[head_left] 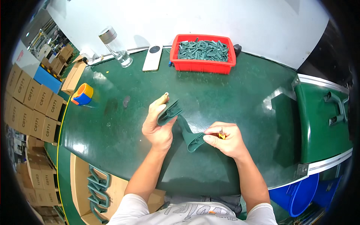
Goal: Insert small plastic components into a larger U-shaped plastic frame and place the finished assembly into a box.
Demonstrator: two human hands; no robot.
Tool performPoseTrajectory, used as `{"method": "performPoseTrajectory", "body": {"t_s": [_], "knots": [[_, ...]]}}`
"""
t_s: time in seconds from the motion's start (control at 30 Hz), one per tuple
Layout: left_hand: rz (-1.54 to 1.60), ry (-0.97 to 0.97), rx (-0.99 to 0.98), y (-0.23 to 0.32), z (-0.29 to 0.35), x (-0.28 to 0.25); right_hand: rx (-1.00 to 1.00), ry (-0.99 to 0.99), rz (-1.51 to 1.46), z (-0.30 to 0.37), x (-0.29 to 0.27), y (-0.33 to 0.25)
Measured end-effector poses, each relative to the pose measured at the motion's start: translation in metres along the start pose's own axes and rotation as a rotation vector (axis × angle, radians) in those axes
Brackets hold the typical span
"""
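A dark green plastic handle (184, 127), with wide, hollow ends, is held above the table in front of me. My left hand (157, 125) is closed round its upper left end, thumb across the front. At the lower right end, my right hand (227, 141) is closed, with thumb and index finger pinched against the edge of the handle. Tucked in the right hand's fingers is a small yellow-and-dark tool (222, 134); its exact kind is mostly hidden by the fingers.
Small green pieces fill a red bin (202, 67) at the back. Nearby stand a phone (152, 59), a glass bottle (122, 56) and an orange-and-blue tape roll (83, 94). A similar handle (340, 108) lies on a conveyor at right. Below left, a carton (78, 187) holds several handles.
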State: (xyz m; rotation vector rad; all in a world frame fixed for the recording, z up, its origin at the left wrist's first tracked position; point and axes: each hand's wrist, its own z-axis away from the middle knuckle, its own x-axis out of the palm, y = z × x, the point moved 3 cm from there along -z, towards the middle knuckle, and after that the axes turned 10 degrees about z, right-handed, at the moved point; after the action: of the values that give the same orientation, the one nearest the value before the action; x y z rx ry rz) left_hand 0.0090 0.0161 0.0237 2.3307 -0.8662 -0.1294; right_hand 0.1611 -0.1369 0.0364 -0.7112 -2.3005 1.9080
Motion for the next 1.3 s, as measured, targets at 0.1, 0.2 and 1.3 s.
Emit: {"method": "performPoseTrajectory", "body": {"t_s": [0.1, 0.2, 1.3], "knots": [[-0.212, 0.082, -0.08, 0.007, -0.006, 0.01, -0.008, 0.123, 0.101, 0.001, -0.002, -0.001], [-0.356, 0.281, -0.345, 0.0, -0.001, 0.014, -0.03, 0.3, 0.099, 0.003, -0.007, 0.007], [0.646, 0.264, -0.753, -0.013, 0.019, 0.028, -0.169, 0.383, 0.601, 0.0, 0.001, 0.008]]}}
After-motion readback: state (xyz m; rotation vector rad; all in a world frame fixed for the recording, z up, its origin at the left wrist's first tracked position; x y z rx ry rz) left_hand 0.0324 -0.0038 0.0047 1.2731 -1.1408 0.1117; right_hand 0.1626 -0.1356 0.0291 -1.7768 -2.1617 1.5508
